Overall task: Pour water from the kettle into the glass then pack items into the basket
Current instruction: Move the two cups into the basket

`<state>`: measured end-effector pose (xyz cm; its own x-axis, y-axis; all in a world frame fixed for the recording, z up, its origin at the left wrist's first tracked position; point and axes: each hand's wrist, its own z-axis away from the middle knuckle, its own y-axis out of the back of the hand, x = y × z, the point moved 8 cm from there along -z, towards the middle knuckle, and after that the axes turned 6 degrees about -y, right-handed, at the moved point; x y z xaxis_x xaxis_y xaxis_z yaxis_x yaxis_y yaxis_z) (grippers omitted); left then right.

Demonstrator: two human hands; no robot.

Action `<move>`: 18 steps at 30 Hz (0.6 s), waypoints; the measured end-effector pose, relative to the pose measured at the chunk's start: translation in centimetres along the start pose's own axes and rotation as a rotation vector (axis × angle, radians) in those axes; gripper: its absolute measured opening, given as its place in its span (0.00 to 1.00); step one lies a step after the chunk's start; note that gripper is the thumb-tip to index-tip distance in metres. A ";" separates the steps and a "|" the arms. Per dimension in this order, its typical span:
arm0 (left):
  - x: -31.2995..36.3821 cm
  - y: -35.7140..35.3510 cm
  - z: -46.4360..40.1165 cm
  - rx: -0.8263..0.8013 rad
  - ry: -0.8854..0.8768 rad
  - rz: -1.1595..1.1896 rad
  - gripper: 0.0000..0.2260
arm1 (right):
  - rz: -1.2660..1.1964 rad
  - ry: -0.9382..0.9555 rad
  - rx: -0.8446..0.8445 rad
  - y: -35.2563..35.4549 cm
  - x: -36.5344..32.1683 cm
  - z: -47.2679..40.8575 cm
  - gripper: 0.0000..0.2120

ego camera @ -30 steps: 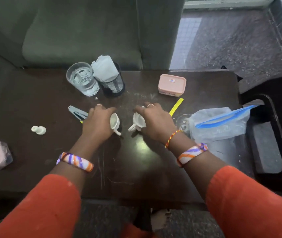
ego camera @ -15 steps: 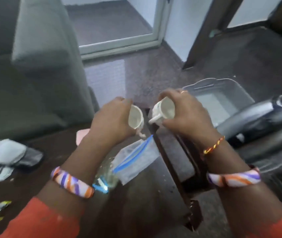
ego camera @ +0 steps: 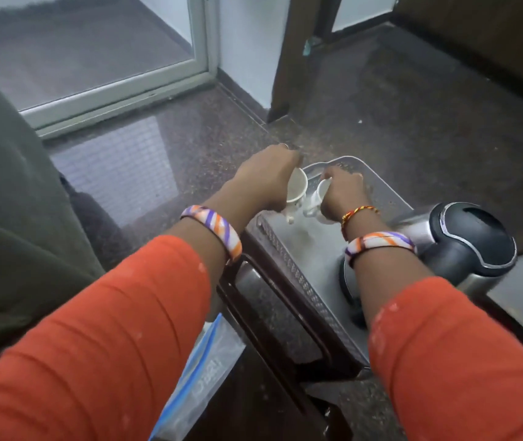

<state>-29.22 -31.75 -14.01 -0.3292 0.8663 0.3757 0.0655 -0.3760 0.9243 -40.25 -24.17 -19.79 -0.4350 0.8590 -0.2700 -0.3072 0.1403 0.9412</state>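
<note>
Here the grey perforated plastic basket [ego camera: 288, 249] sits on the floor, the steel kettle with a black lid [ego camera: 473, 243] just beside it. Each hand holds a small white ceramic cup: left hand [ego camera: 266, 176] one [ego camera: 296, 190], right hand [ego camera: 341, 192] another [ego camera: 317, 198], low over the basket. Best set them down apart, so they don't clink.

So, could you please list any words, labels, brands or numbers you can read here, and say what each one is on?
Zip bag: pale embossed lettering, blurred and seen at an angle, not readable.
Kettle: no print visible on the lid or handle.
Two white cups, left and right: no print visible.
Nothing else carries text.
</note>
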 end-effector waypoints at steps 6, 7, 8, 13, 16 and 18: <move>0.2 -3.4 -1.6 -0.080 0.064 0.009 0.29 | -0.117 0.117 -0.080 -3.4 0.4 -1.3 0.21; 0.2 -3.6 -1.7 -0.088 0.079 -0.012 0.28 | -0.123 0.158 -0.101 -3.7 0.0 -1.4 0.20; 0.2 -3.9 -1.7 -0.094 0.089 -0.044 0.26 | -0.134 0.187 -0.120 -3.9 -0.4 -1.5 0.18; 0.0 -5.7 -1.6 -0.134 0.126 -0.127 0.21 | -0.231 0.189 -0.194 -5.0 -0.9 -1.4 0.18; 0.0 -6.8 -1.4 -0.132 0.133 -0.127 0.19 | -0.513 -0.014 -0.015 -3.4 0.9 -1.5 0.24; -0.1 -7.3 -1.2 -0.128 0.147 -0.121 0.19 | -0.567 -0.236 0.073 -2.7 2.6 -1.3 0.23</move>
<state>-30.75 -29.51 -20.86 -0.4620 0.8538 0.2402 -0.1000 -0.3192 0.9424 -41.69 -22.94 -23.30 -0.0193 0.7256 -0.6878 -0.3735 0.6329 0.6782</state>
